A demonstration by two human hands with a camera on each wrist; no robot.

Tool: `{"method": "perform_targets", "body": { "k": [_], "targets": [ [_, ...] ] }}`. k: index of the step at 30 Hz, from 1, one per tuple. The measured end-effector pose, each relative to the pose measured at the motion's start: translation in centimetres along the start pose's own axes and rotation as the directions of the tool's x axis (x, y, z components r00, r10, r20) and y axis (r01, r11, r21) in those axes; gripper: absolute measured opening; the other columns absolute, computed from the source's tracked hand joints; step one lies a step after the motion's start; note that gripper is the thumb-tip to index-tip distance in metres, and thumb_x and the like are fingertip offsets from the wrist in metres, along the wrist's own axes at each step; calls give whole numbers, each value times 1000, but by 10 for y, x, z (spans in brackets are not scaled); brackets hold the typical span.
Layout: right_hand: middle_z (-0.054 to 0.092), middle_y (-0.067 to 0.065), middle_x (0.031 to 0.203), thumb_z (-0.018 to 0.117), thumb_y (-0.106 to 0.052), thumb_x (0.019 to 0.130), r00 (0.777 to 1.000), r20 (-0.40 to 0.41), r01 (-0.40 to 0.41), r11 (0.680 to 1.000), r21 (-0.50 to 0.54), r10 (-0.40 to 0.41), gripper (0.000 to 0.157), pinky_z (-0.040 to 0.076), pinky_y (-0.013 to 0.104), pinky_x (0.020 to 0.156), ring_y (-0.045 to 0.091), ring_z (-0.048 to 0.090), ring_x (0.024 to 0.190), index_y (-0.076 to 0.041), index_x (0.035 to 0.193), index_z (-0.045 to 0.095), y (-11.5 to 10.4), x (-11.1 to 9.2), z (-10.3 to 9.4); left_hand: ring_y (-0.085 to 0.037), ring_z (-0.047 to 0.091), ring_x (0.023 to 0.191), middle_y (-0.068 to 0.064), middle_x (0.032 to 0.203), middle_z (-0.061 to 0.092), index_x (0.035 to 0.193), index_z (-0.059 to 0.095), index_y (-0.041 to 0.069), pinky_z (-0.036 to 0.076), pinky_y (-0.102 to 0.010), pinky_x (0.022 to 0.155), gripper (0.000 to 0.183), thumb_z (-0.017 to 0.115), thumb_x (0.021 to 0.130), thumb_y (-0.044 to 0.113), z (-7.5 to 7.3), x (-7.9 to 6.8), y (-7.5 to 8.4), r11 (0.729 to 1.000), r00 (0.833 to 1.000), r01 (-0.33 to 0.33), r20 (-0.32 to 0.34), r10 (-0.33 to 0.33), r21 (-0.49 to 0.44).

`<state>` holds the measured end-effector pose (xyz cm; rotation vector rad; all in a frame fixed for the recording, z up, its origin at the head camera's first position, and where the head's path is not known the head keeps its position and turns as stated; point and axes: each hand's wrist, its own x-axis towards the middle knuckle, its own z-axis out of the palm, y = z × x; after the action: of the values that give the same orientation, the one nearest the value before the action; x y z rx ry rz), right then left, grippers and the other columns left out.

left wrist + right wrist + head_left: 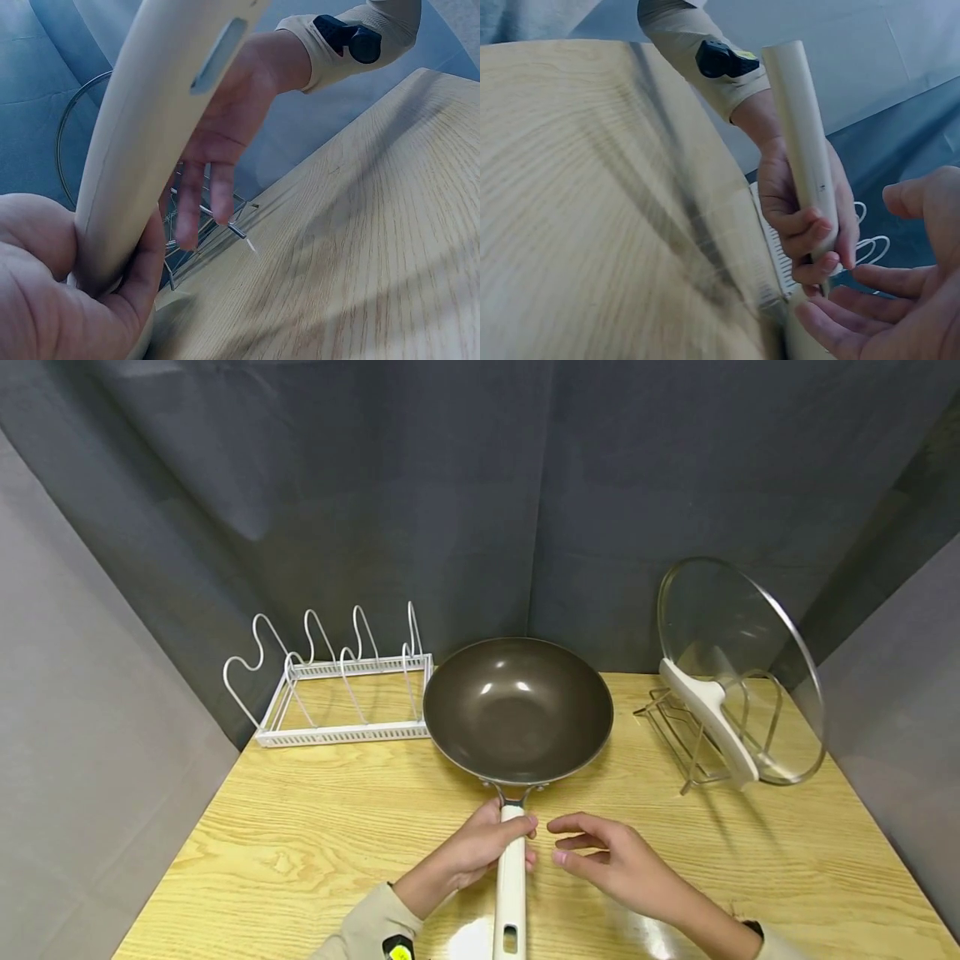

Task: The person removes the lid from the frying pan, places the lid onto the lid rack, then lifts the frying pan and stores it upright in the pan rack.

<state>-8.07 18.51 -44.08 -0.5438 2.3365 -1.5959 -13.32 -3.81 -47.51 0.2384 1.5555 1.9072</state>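
A dark brown wok (517,710) with a long cream handle (512,885) is at the middle of the table, its bowl away from me. My left hand (480,847) grips the handle close to the bowl, thumb across the top and fingers curled beneath. In the left wrist view the handle (142,135) rises out of the left palm. My right hand (615,864) is just right of the handle, fingers loosely bent with nothing between them. The right wrist view shows these spread fingers (870,307) near the left hand's fingertips.
At the left stands a white wire rack (345,735) with several upright loops. On the right, a glass lid (750,635) with a cream handle (708,710) leans on a metal wire stand (690,760). Dark curtain (390,502) hangs behind the wooden table (300,827).
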Motion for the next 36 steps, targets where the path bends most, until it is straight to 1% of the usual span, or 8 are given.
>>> {"method": "perform_targets", "body": {
  "k": [5,8,12,22,26,31,33,36],
  "targets": [
    [63,22,133,63,-24,103,997,51,-51,998,40,49,40,57,26,83,30,68,110,4,132,61,6,2,7,-15,66,70,-13,102,59,126,39,-4,60,-28,69,39,61,102,17,0,0,0,1000,1000,3,-7,-3,4],
    [63,24,131,61,-23,103,991,112,-82,990,112,69,40,59,33,81,34,68,109,5,133,60,8,3,12,-15,66,71,-15,103,59,126,40,-5,60,-28,70,39,62,101,17,0,0,0,1000,1000,4,-28,-3,5],
    [64,24,129,60,-24,104,976,188,-146,967,209,107,45,60,42,83,40,66,113,8,135,57,10,6,19,-15,65,70,-14,99,59,120,43,-2,59,-26,68,33,62,101,16,0,1,0,1000,1000,6,-31,-6,1],
    [72,10,113,53,-28,106,930,343,-252,910,329,134,43,58,47,88,25,67,105,9,129,59,15,14,34,-16,70,70,-22,98,62,116,44,-1,60,-25,66,28,60,102,16,0,0,0,1000,1000,20,-9,-20,-17],
    [73,5,111,47,-29,109,883,461,-335,807,487,88,37,58,40,89,19,69,102,2,123,60,13,14,40,-16,69,72,-23,102,62,116,42,0,60,-26,66,27,60,102,15,0,-1,0,1000,1000,21,-18,-21,-17],
    [68,12,127,36,-28,112,816,577,-460,556,693,-43,36,53,41,100,26,65,118,-4,134,50,12,14,49,-16,67,76,-15,96,63,114,43,0,59,-25,70,26,61,101,13,1,-1,1,1000,1000,2,-27,-2,-4],
    [64,13,134,34,-27,112,805,586,-483,474,736,-88,38,50,43,104,28,62,125,-5,139,48,10,14,53,-15,64,76,-11,92,63,112,45,2,57,-24,69,24,62,100,13,1,-1,1,1000,1000,-8,-24,9,12],
    [62,12,137,34,-25,113,815,567,-492,372,787,-120,34,48,43,106,28,60,129,-9,137,51,5,12,60,-10,54,64,-6,87,63,107,48,4,46,-18,52,21,63,100,17,0,-2,1,998,1000,-10,-16,11,59]
  ]
}}
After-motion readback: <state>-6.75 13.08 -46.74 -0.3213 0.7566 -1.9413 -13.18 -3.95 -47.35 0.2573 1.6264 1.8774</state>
